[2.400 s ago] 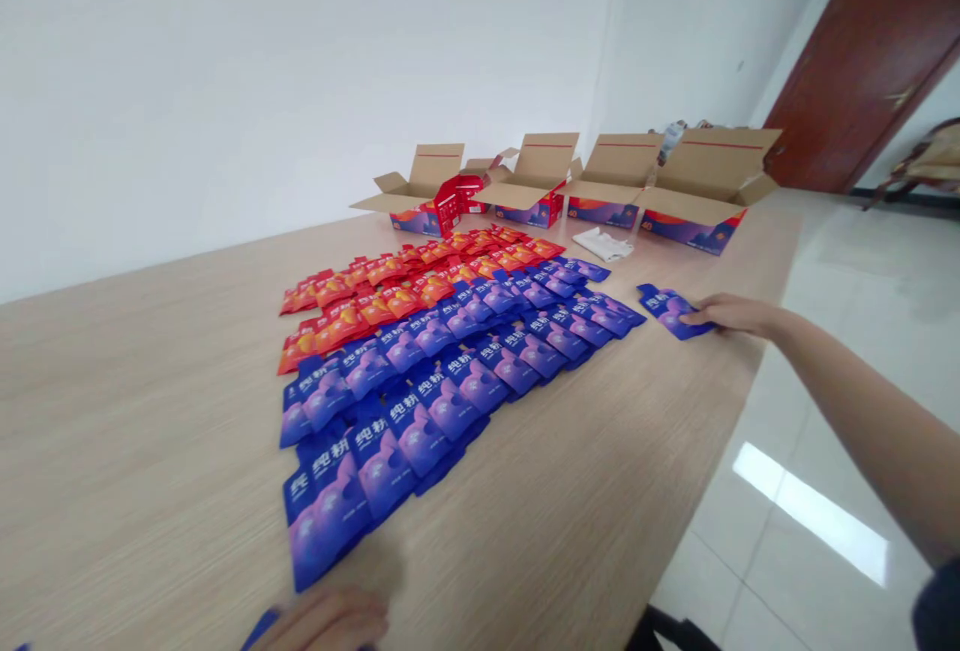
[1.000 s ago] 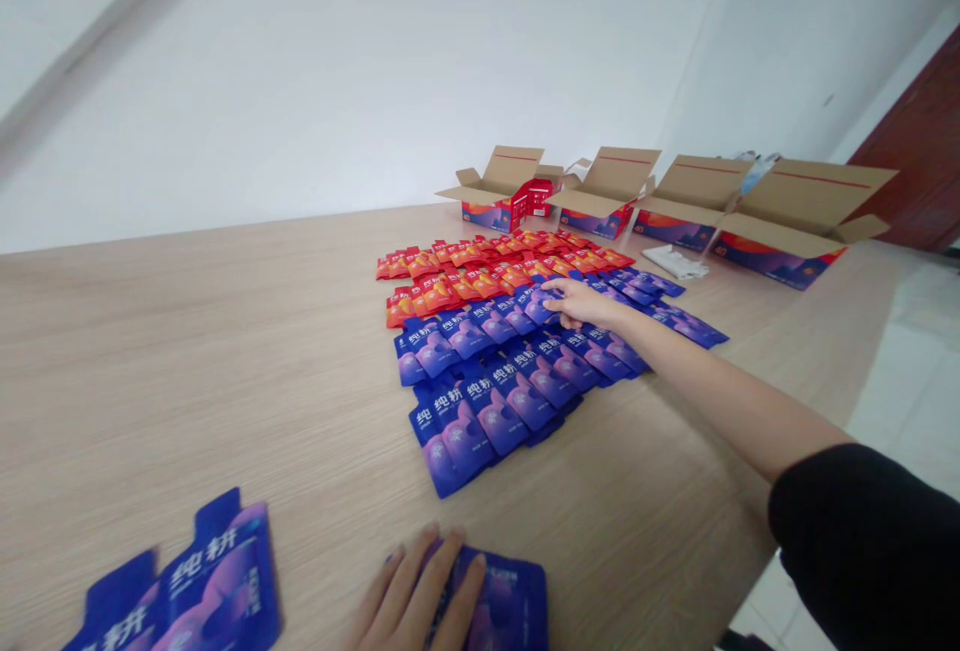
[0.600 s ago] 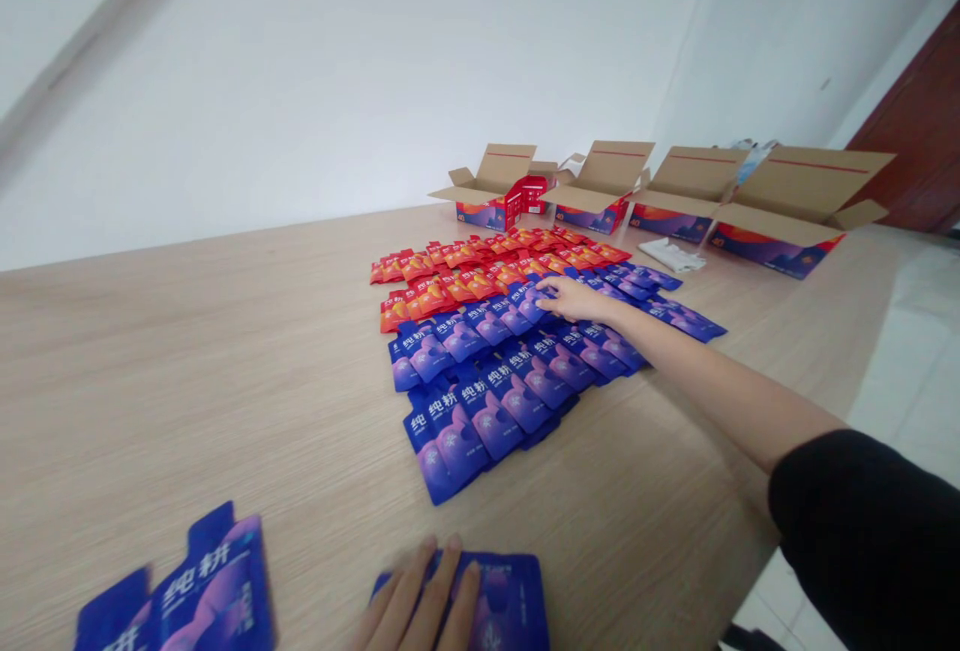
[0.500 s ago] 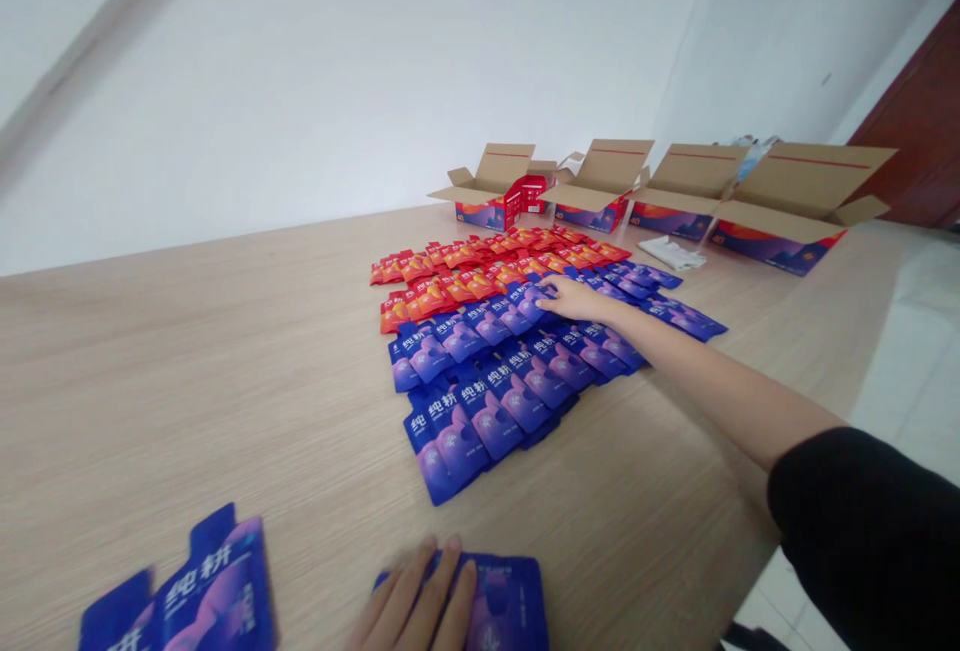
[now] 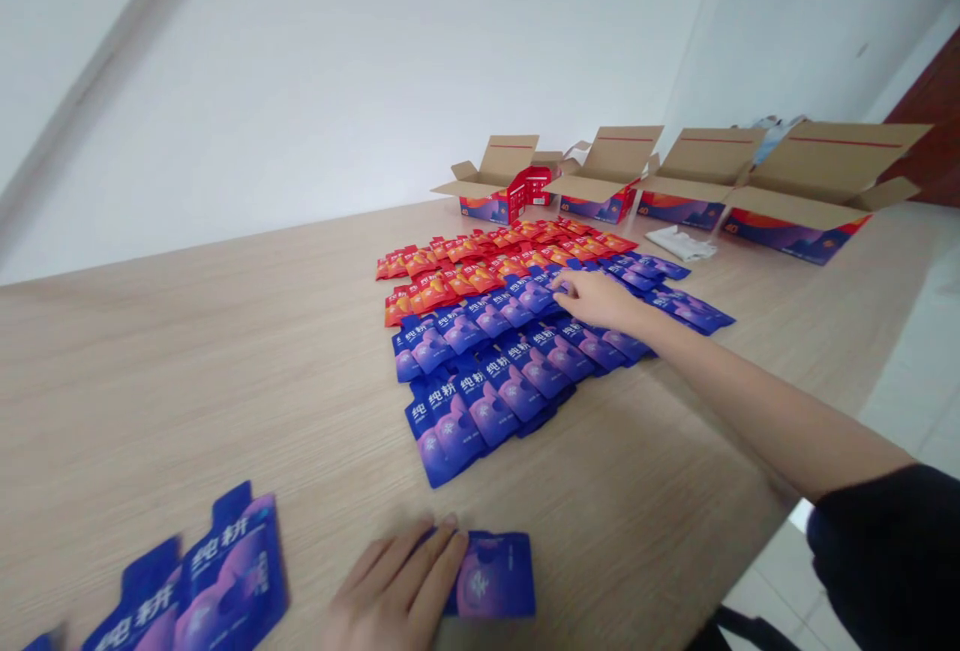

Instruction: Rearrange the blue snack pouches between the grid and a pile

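Observation:
My left hand [image 5: 397,586] is at the bottom middle, its fingers close together and bent over the left end of a blue-purple pouch [image 5: 493,576]. The thumb is hidden. Further back, my right hand [image 5: 596,299] reaches in from the right across the overlapping rows of blue pouches [image 5: 480,411]. Its thumb and fingers are pinched at a pouch [image 5: 538,291] in the upper blue row; the contact is partly hidden by the fingers. Behind that row, overlapping red-orange pouches [image 5: 450,281] lie in two rows.
More blue pouches [image 5: 232,571] lie at the lower left. Several open cardboard boxes [image 5: 491,206] stand along the back right, flaps up. A crumpled white item [image 5: 681,243] lies before them. The wooden table [image 5: 187,361] ends on the right above a tiled floor.
The view has shifted slightly. My left hand's fingers have drawn closer together over the pouch, whose lower edge now shows. My right hand stays at the upper blue row.

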The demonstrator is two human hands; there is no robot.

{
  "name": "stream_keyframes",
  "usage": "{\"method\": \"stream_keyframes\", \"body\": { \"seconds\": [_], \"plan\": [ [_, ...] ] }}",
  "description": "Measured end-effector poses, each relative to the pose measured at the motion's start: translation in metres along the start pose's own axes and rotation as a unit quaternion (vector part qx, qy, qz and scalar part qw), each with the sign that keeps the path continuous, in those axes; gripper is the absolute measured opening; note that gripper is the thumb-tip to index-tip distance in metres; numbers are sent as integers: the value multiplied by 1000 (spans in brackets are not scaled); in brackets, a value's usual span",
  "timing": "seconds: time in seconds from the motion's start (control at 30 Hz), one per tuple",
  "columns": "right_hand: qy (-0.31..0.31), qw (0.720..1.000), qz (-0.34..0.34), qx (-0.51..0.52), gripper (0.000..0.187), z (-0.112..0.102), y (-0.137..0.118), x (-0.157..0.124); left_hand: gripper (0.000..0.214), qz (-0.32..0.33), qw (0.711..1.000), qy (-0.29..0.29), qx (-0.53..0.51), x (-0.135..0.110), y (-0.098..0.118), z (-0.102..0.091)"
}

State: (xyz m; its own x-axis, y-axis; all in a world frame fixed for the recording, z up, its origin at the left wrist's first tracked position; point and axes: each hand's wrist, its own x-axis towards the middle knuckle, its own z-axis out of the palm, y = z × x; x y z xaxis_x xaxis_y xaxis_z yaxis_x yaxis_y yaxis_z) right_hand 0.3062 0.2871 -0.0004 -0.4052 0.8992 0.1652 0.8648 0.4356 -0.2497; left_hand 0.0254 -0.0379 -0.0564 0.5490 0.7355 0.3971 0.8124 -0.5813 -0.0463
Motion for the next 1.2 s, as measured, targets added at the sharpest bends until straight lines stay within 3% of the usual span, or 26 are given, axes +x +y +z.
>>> {"method": "stream_keyframes", "body": {
  "seconds": [0.07, 0.17, 0.27, 0.37, 0.43, 0.53, 0.63, 0.73, 0.8, 0.9, 1.0, 1.07, 1.2],
  "plan": [
    [-21, 997, -54, 44, 25, -7, -8, -18, 40, -19, 1000, -7, -6, 4, 2, -5],
    [-93, 966, -174, 169, 32, -22, -30, -54, 34, -133, 987, 12, -94, 9, 11, -10],
    [-154, 907, -303, 247, 42, -38, -60, -94, 24, -267, 936, 8, -227, 17, 24, -11],
    [-189, 858, -389, 276, 52, -46, -89, -126, 27, -326, 887, -24, -327, 26, 33, -11],
    [-212, 841, -413, 276, 50, -44, -104, -138, 33, -334, 861, -45, -381, 29, 36, -10],
    [-231, 849, -402, 252, 39, -35, -118, -146, 37, -329, 833, -65, -440, 29, 36, -7],
    [-226, 864, -378, 243, 28, -29, -123, -147, 34, -322, 837, -51, -439, 27, 34, -5],
    [-189, 867, -388, 250, 18, -34, -121, -142, 36, -342, 847, -3, -406, 23, 34, -1],
    [-125, 873, -386, 270, 17, -41, -116, -133, 45, -385, 842, 34, -378, 19, 35, 2],
    [45, 895, -328, 298, 12, -46, -108, -107, 55, -413, 850, 52, -323, 10, 36, 5],
    [203, 904, -254, 278, 17, -32, -100, -68, 52, -359, 893, 21, -270, 4, 36, 1],
    [239, 904, -246, 255, 18, -13, -98, -42, 50, -325, 917, 8, -232, 5, 36, -5],
    [207, 919, -274, 194, 25, 25, -99, -4, 39, -292, 941, 4, -169, 11, 37, -13]
  ]
}}
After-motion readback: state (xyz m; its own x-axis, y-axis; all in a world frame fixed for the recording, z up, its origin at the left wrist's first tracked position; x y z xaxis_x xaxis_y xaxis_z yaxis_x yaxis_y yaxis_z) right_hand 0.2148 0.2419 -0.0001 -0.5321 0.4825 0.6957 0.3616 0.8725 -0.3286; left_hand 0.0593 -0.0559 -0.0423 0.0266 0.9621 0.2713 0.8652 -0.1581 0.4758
